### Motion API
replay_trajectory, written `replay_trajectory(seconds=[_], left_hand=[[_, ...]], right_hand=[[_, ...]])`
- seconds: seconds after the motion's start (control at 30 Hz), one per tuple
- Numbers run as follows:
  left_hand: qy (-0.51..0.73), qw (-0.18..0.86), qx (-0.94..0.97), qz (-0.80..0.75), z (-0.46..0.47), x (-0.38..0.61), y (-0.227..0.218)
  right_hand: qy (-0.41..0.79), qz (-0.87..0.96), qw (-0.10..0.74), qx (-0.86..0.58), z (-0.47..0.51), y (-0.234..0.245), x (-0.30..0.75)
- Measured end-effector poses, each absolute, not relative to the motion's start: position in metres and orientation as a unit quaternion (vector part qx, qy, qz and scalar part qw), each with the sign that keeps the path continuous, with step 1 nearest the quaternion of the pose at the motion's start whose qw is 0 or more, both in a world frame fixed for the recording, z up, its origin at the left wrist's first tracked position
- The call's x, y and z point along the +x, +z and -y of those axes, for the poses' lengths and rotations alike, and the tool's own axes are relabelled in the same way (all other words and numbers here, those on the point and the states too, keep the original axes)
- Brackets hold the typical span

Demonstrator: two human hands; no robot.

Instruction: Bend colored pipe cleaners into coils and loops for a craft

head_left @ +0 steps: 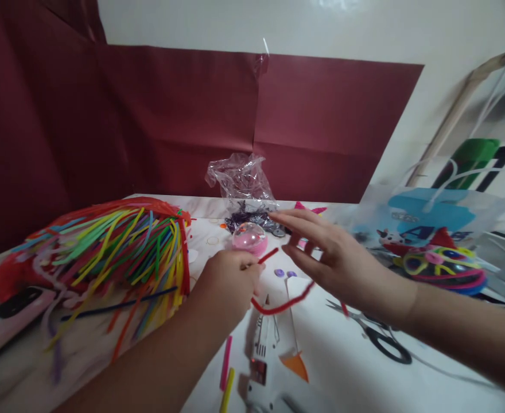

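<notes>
My left hand (230,284) is closed, pinching a red pipe cleaner (278,310). One short end sticks up past the fingers; the rest curves below and passes behind my right hand. My right hand (321,246) has its fingers stretched out and apart, just to the right of that short end. Beyond my left hand stands a clear dome with a pink base (250,238). Under the hands lies a white glue gun (261,350), its nozzle pointing away. Scissors with black handles (377,332) rest below my right wrist.
A large bundle of coloured pipe cleaners (119,252) spreads on the left. A pink glue stick (225,364), a yellow glue stick (227,391) and an orange piece (296,366) lie in front. A clear plastic bag (244,180) stands behind; a printed bag (428,212) is right.
</notes>
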State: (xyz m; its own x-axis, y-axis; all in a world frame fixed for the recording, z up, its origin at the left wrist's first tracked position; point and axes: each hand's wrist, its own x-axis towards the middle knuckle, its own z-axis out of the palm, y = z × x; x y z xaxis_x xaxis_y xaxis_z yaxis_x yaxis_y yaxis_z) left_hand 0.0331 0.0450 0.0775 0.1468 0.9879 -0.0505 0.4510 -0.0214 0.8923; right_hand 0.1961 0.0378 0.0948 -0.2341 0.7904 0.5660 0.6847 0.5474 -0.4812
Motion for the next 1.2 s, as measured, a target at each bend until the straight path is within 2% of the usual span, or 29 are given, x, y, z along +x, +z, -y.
replay_trajectory(seconds=[0.07,0.13,0.17,0.23,0.3,0.37,0.43,0.53,0.73,0.83,1.1,1.2], left_hand=[[0.328,0.365,0.672,-0.555,-0.048,0.034,0.083],[0.333,0.340,0.673,-0.567,-0.051,0.034,0.090],[0.337,0.344,0.666,-0.569,-0.052,0.033,0.093],[0.348,0.366,0.642,-0.577,-0.053,0.032,0.097],[0.348,0.424,0.601,-0.580,-0.051,0.033,0.098],[0.359,0.510,0.522,-0.582,-0.048,0.036,0.097],[0.400,0.569,0.441,-0.567,-0.045,0.040,0.096],[0.444,0.587,0.400,-0.546,-0.042,0.044,0.096],[0.380,0.571,0.456,-0.567,-0.043,0.044,0.100],[0.378,0.578,0.455,-0.562,-0.042,0.044,0.097],[0.394,0.605,0.427,-0.544,-0.037,0.042,0.092],[0.357,0.585,0.451,-0.572,-0.039,0.042,0.094]], right_hand=[[0.074,0.828,0.328,-0.450,-0.044,0.104,0.194],[0.164,0.824,0.252,-0.481,-0.050,0.106,0.196],[0.219,0.803,0.239,-0.500,-0.053,0.104,0.198],[0.328,0.741,0.264,-0.524,-0.056,0.098,0.203],[0.407,0.665,0.326,-0.534,-0.056,0.090,0.208],[0.458,0.595,0.369,-0.547,-0.054,0.083,0.210],[0.496,0.558,0.370,-0.553,-0.049,0.079,0.210],[0.507,0.558,0.352,-0.554,-0.043,0.078,0.208],[0.475,0.604,0.335,-0.545,-0.045,0.085,0.208],[0.495,0.612,0.316,-0.529,-0.047,0.090,0.209],[0.600,0.495,0.363,-0.513,-0.046,0.090,0.209],[0.561,0.547,0.336,-0.523,-0.049,0.089,0.210]])
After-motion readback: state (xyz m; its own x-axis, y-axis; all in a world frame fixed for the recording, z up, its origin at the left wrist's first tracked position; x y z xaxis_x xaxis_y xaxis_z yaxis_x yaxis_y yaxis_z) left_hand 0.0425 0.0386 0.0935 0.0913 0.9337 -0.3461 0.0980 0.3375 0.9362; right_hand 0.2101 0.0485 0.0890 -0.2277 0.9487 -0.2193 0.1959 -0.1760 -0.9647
